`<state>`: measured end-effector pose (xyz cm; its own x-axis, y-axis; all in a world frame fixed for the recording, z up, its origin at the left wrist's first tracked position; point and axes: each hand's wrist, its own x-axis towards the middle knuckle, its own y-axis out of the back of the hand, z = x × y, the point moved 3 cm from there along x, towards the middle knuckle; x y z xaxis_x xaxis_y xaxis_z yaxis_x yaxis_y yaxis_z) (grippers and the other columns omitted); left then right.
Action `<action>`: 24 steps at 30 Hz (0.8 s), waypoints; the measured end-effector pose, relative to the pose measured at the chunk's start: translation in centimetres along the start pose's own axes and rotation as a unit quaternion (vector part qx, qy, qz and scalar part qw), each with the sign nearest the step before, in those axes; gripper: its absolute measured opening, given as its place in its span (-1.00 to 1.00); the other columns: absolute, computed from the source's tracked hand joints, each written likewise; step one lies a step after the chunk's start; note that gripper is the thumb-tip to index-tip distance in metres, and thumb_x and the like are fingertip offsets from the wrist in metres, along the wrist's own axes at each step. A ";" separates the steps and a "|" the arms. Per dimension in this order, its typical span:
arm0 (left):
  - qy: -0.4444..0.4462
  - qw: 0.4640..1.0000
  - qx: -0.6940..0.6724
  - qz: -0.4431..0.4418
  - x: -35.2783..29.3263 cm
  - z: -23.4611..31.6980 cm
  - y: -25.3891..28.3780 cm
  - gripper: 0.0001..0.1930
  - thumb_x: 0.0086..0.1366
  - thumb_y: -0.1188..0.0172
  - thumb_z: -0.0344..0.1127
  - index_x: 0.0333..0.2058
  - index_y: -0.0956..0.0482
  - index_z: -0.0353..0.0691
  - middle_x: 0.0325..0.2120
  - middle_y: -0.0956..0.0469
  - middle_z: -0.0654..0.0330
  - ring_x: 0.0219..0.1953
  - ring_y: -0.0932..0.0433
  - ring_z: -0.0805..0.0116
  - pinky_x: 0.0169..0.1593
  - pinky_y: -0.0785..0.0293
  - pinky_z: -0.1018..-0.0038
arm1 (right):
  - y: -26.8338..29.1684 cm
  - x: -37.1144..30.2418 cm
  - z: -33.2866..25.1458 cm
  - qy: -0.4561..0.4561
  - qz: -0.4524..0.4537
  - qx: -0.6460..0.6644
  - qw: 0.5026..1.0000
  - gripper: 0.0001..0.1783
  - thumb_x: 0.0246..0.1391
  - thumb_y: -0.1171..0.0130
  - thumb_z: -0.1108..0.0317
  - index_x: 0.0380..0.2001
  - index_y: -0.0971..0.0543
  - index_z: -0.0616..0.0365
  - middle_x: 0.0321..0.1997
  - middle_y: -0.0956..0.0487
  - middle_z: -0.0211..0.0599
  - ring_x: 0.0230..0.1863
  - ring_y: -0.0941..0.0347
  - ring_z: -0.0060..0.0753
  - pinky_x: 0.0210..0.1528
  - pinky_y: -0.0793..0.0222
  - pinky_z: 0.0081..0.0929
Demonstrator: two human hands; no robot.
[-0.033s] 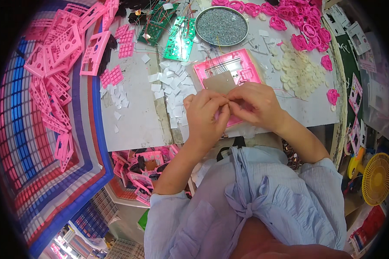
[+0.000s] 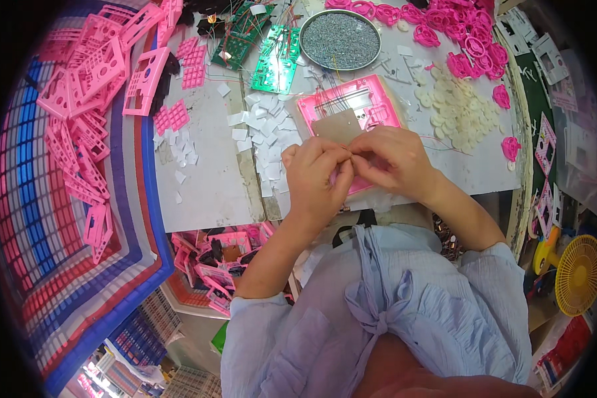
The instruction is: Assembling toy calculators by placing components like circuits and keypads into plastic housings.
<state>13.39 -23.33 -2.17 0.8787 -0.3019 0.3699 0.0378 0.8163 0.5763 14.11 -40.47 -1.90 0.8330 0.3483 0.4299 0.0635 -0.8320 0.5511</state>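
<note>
My left hand [image 2: 317, 176] and my right hand [image 2: 395, 162] meet over the near part of a pink plastic housing [image 2: 312, 109]. Thumbs and fingers of both are pinched together at one spot, and whatever lies between the fingertips is too small to make out. Just beyond the fingers a brown-grey flat board [image 2: 336, 127] rests on the housing. Thin wires [image 2: 335, 96] run across the housing's far part, and a reddish wire [image 2: 438, 141] trails out to the right. My hands hide the near part of the housing.
Behind the housing stand a round tin of small metal screws [image 2: 340, 40] and green circuit boards [image 2: 276, 60]. White paper squares [image 2: 265, 132] lie left, cream discs [image 2: 464, 109] and pink rings [image 2: 474, 46] right. Pink housings [image 2: 93, 73] pile far left; a yellow fan [image 2: 579, 274] is at right.
</note>
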 end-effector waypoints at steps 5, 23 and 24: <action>0.032 0.998 -0.050 0.001 -0.1 0.0 0.0 -0.89 0.09 -0.31 -0.53 -0.37 -0.62 -0.23 -0.40 -0.56 0.25 -0.33 -0.52 0.39 -0.20 -0.34 0.46 | 0.0 -0.1 -0.2 0.024 0.006 -0.020 1.000 -0.80 -0.10 -0.34 0.47 -0.33 -0.59 0.16 -0.46 -0.59 -0.29 -0.47 -0.55 -0.26 -0.42 -0.45 -0.37; 0.140 0.948 -0.155 -0.238 2.5 -1.8 1.5 -0.74 0.28 -0.21 -0.49 -0.06 -0.53 -0.36 -0.40 -0.63 0.18 -0.42 -0.61 0.42 -0.33 -0.52 0.46 | -0.6 -1.0 -0.7 0.147 -0.057 -0.147 0.976 -0.80 -0.17 -0.29 0.37 -0.38 -0.59 0.13 -0.20 -0.53 -0.37 -0.07 -0.47 -0.20 -0.33 -0.52 -0.42; 0.115 0.958 -0.118 -0.234 2.2 -1.6 1.3 -0.75 0.26 -0.22 -0.50 -0.08 -0.52 -0.35 -0.41 -0.61 0.16 -0.41 -0.61 0.36 -0.32 -0.53 0.42 | -0.8 -1.2 -0.7 0.144 -0.056 -0.149 0.977 -0.82 -0.17 -0.28 0.38 -0.40 -0.60 0.14 -0.22 -0.53 -0.36 -0.06 -0.46 -0.20 -0.31 -0.52 -0.40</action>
<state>16.16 -22.14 -1.80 0.8196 -0.5681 -0.0743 0.5361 0.7147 0.4493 12.70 -39.87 -2.33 0.6377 0.5729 0.5149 -0.0530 -0.6343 0.7713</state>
